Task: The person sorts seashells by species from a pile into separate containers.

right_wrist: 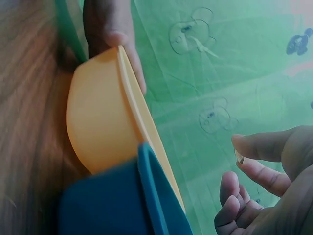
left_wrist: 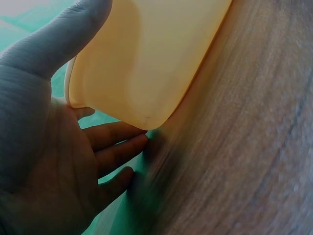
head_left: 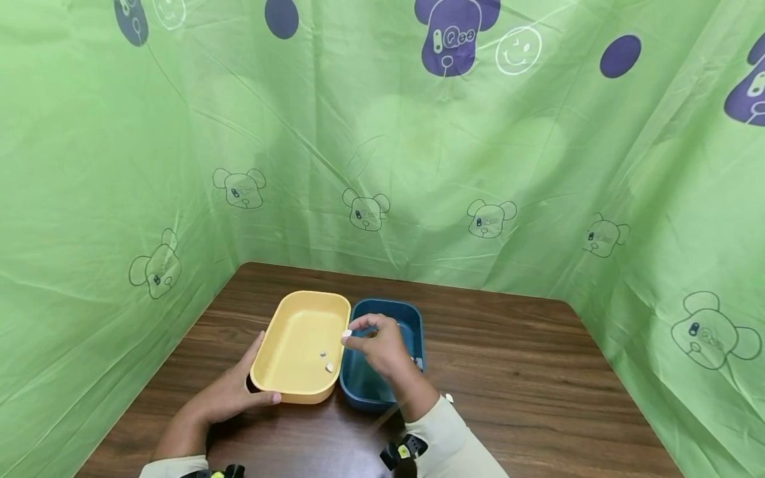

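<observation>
My left hand (head_left: pixel 230 392) holds the near left corner of a yellow plastic tray (head_left: pixel 293 345), thumb along the front wall and fingers by the left side. In the left wrist view, the fingers (left_wrist: pixel 117 137) reach to the bottom edge of the tray. Thumb and index finger of my right hand (head_left: pixel 379 345) pinch a small white piece (head_left: pixel 347 334), also visible in the right wrist view. That hand is raised over the dark blue tray (head_left: pixel 358 392), its fingertips near the yellow rim. Inside the yellow tray lie a white piece (head_left: pixel 329 367) and a smaller greyish piece (head_left: pixel 323 354).
Both trays stand side by side on a brown wooden table (head_left: pixel 508 372). Small pale pieces (head_left: pixel 418 362) show at the blue tray's right side, partly behind the right wrist. Another white piece (head_left: pixel 449 398) lies beside the right sleeve. Green printed cloth (head_left: pixel 418 146) surrounds the table.
</observation>
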